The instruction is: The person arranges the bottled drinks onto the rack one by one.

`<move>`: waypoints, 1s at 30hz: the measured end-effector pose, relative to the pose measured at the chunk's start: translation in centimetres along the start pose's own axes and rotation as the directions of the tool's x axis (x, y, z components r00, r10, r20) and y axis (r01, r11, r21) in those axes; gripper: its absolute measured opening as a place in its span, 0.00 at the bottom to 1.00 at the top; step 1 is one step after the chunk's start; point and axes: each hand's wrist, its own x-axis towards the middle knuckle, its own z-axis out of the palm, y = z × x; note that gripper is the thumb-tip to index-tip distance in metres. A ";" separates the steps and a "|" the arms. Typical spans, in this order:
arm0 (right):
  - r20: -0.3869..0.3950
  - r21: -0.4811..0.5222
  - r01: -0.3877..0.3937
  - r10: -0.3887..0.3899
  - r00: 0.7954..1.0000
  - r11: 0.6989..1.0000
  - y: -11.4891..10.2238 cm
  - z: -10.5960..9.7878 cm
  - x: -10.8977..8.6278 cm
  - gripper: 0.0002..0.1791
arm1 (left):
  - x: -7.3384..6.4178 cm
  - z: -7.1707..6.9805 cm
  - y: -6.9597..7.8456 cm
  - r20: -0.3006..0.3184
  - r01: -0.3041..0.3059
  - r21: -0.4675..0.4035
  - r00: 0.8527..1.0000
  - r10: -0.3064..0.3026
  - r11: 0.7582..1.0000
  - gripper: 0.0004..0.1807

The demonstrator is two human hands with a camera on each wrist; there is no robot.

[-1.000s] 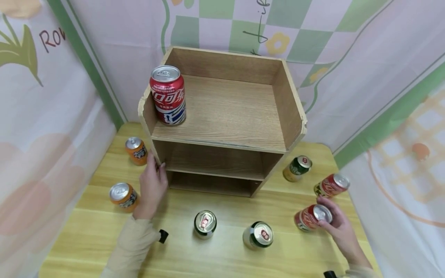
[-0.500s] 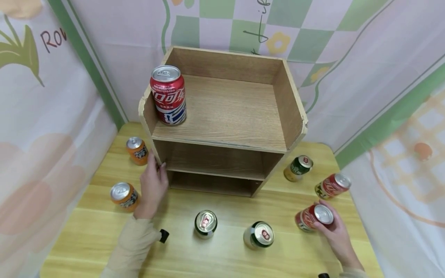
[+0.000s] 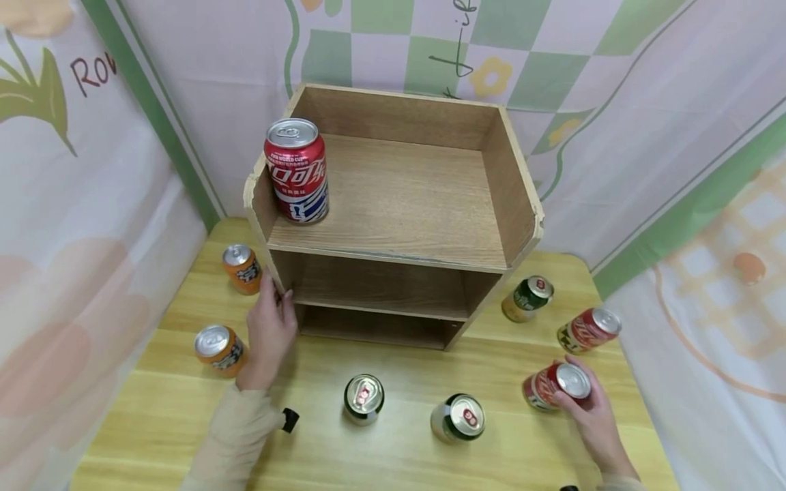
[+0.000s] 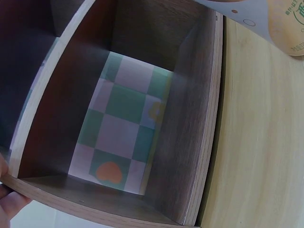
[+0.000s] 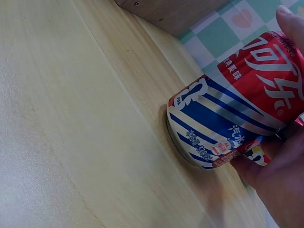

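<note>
My left hand point(image 3: 269, 341) grips the front edge of the left side panel of a wooden shelf point(image 3: 405, 198). In the left wrist view, fingertips point(image 4: 14, 203) show on that panel at the lower left. My right hand point(image 3: 591, 419) holds a red cola can point(image 3: 543, 389) around its upper part, at the right of the table. The right wrist view shows this can's blue-and-white striped lower half point(image 5: 213, 123), with its base on or very near the tabletop. A second red can point(image 3: 588, 331) stands just behind it. Another red cola can point(image 3: 297, 174) stands on the shelf's top level, front left.
Two orange cans, one nearer point(image 3: 220, 349) and one farther point(image 3: 242, 267), stand left of the shelf. Green-and-gold cans stand in front, one in the middle point(image 3: 364, 399) and one further right point(image 3: 457, 418). Another green can point(image 3: 528, 299) is right of the shelf. Printed cloth point(image 3: 233, 61) surrounds the table.
My right hand has shifted slightly left, and its thumb has slid further across the near side of the cola can. The can and my left hand stay in place.
</note>
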 end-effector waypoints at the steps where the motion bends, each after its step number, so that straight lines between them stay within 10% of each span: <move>1: -0.003 0.002 0.005 -0.005 1.000 1.000 0.0 0.0 0.0 0.37 | 0.0 0.0 0.0 0.000 0.002 0.000 1.000 -0.002 1.000 0.28; 20: -0.066 0.022 0.000 0.002 0.998 1.000 0.3 0.2 0.0 0.35 | -0.1 0.0 0.1 -0.011 0.002 0.005 1.000 -0.002 1.000 0.28; 30: -0.234 -0.052 -0.079 0.064 0.970 0.996 0.2 0.9 0.2 0.31 | -0.1 -0.1 0.1 -0.003 0.004 0.000 1.000 -0.004 1.000 0.28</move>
